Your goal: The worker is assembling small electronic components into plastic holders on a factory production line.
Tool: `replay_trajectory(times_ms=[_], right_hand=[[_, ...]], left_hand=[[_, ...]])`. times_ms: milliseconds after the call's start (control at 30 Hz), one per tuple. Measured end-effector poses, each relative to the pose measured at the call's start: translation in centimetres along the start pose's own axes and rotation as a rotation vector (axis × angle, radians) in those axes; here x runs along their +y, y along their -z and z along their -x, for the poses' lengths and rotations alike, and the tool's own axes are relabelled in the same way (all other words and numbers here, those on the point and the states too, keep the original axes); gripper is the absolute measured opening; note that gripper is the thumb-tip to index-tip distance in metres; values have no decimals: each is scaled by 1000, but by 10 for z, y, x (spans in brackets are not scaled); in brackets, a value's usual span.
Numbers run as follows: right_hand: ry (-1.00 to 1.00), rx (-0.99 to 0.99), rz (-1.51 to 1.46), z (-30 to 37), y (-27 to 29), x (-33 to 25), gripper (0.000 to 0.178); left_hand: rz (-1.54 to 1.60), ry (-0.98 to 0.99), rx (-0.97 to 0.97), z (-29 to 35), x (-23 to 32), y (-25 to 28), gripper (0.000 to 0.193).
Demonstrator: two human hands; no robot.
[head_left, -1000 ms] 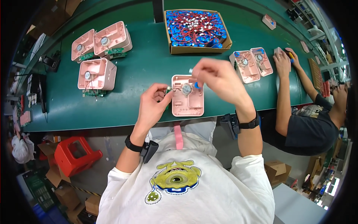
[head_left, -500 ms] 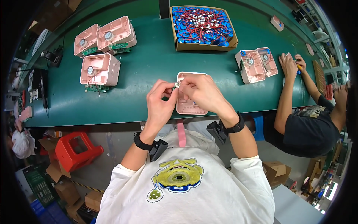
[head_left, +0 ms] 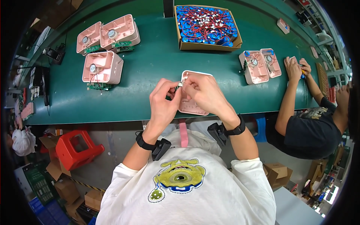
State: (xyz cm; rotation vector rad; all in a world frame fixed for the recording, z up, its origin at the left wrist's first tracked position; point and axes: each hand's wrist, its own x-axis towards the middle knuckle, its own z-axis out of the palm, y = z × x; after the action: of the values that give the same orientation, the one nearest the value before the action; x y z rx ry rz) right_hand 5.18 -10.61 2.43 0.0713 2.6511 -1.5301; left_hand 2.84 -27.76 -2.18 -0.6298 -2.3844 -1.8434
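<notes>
A pink plastic housing (head_left: 190, 109) lies at the near edge of the green table, partly covered by my hands. Over its left side, my left hand (head_left: 163, 100) pinches a small white connector (head_left: 180, 84) between thumb and forefinger. My right hand (head_left: 208, 93) is closed right beside that connector, its fingertips bunched together over the housing. Whatever sits in the right fingertips is hidden by the fingers.
A cardboard box (head_left: 210, 46) of blue cells with red wires stands at the back. Pink housings with speakers and green boards (head_left: 98, 87) sit at left, two more (head_left: 256, 71) at right. A co-worker's hands (head_left: 293, 67) work at far right. A red stool (head_left: 77, 150) stands below left.
The view has shifted slightly, so the table's contents sit a little further right. Both hands keep their pinch at the connector with only slight finger movement.
</notes>
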Motion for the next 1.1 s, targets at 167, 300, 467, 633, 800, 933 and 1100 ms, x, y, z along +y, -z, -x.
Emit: replay_trajectory(times_ms=[167,300,467,633,800,933,1100], right_hand=[[107,77,-75,2,-6,3,18],[73,86,30,4,-9,0,17],[56,86,79,5,-6,3,17],[87,43,225,10,25,-12,19],[54,30,549,45,37,-15,43],[16,24,590,48,25,-3,61],[104,89,370,43,21,12,56]], left_hand=[[-58,-62,-2,1,2,0,17],[-108,-113,-4,0,5,1,18],[-140,-135,-69,-4,5,6,19],[-104,10,-125,-17,9,16,18],[-180,145,-292,-26,13,23,20],[-31,430,-442,-33,34,29,22],[25,445,-533,-16,30,35,28]])
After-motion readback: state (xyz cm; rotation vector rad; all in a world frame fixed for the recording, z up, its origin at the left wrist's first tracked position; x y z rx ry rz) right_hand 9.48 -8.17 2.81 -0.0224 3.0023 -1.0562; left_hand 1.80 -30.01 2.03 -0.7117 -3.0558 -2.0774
